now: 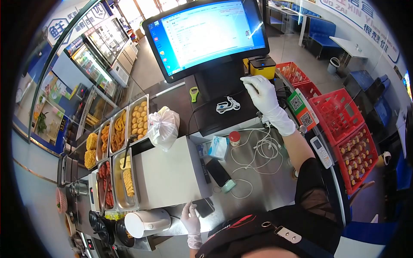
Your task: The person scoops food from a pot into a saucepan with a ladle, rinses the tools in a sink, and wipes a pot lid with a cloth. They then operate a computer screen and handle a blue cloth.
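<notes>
My right hand (263,98), in a white glove, is raised beside the stand of a lit monitor (206,36), just below its lower right edge. Its fingers are loosely bent and nothing shows in them. My left hand (190,218), gloved too, hangs low near the front edge of a large white box (170,172). Its fingers are partly extended and hold nothing visible. Right beside it lies a dark flat device (203,207). Under my right forearm, white cables (266,148) coil on the metal counter (258,185).
Metal trays of fried snacks (137,118) line the left, with a tied white bag (164,128) beside them. A white canister (147,222) stands front left. A phone (218,172) and tissue pack (218,147) lie mid-counter. Red crates (337,114) and a calculator-like keypad (321,151) are at right.
</notes>
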`<state>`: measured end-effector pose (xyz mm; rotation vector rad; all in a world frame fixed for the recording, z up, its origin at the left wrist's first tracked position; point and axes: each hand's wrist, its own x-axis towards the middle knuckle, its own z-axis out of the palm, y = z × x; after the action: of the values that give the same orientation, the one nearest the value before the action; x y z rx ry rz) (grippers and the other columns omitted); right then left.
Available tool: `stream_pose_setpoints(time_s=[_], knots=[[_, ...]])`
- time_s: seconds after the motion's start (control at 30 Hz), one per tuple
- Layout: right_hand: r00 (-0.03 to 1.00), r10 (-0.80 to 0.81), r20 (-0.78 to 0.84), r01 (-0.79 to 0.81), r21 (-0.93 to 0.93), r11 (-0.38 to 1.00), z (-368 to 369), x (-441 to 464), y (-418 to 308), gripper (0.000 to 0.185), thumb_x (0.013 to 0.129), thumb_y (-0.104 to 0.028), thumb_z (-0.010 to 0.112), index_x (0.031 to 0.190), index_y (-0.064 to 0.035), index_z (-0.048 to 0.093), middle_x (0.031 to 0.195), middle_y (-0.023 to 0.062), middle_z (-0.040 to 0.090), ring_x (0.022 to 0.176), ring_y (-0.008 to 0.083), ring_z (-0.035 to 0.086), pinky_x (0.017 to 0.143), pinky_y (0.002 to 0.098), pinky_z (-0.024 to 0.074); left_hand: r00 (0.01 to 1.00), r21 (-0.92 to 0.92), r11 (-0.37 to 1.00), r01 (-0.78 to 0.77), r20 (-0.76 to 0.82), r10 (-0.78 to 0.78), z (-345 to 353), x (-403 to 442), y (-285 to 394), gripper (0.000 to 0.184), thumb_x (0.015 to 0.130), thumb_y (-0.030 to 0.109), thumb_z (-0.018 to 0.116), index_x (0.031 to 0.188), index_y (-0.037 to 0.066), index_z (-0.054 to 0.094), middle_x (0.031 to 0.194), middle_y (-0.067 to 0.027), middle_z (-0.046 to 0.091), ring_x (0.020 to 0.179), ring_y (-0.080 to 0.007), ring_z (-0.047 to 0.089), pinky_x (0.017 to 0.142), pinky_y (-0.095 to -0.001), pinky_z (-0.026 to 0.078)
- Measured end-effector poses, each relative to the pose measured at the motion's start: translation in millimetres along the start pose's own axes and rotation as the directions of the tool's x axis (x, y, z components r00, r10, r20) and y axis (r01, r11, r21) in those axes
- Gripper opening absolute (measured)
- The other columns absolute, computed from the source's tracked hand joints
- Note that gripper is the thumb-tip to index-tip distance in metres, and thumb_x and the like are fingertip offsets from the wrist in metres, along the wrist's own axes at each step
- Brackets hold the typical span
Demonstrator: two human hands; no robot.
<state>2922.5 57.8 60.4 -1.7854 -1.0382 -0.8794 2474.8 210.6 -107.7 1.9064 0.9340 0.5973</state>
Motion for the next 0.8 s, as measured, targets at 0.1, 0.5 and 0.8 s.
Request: stream_pose_setpoints(time_s=[0.1,0.5,0.8], knots=[[1.0,0.001,0.007,-0.001,0.0,1.0,-0.4,1.7,0.3,0.017,0.081,-0.006,0.065,0.098,-0.0063,0.065,0.086,0.0098,0.064,0.084,0.0286,0.061,0.074,0.0373,0.0489,1.0,-0.013,1.0,0.013,0.003,-0.013,1.3,-1.6,-3.9,0.023,0.096,0.006,0.05,0.113,-0.004,0.06,0.097,-0.0121,0.067,0.09,-0.0176,0.065,0.085,-0.0294,0.051],[0.991,0.117,0.061,-0.126,0.178,0.976,26.4,-20.1,-21.9,0.013,0.084,-0.009,0.062,0.096,-0.0081,0.068,0.085,0.0086,0.066,0.081,0.0268,0.064,0.072,0.0356,0.0513,1.0,-0.01,1.0,0.02,-0.005,-0.02,2.3,-5.9,-0.4,0.024,0.094,0.008,0.052,0.114,-0.001,0.061,0.091,-0.0103,0.068,0.086,-0.0169,0.064,0.083,-0.0301,0.05],[0.287,0.218,0.933,-0.907,0.338,-0.252,159.9,-129.5,-145.4,0.024,0.093,-0.017,0.057,0.112,-0.0017,0.059,0.095,0.0095,0.066,0.085,0.0177,0.065,0.076,0.0297,0.0526,0.997,-0.06,0.996,0.06,-0.037,-0.062,0.5,-11.4,2.0,0.024,0.095,0.008,0.051,0.115,0.0,0.062,0.089,-0.0101,0.068,0.084,-0.0169,0.064,0.079,-0.0294,0.049]])
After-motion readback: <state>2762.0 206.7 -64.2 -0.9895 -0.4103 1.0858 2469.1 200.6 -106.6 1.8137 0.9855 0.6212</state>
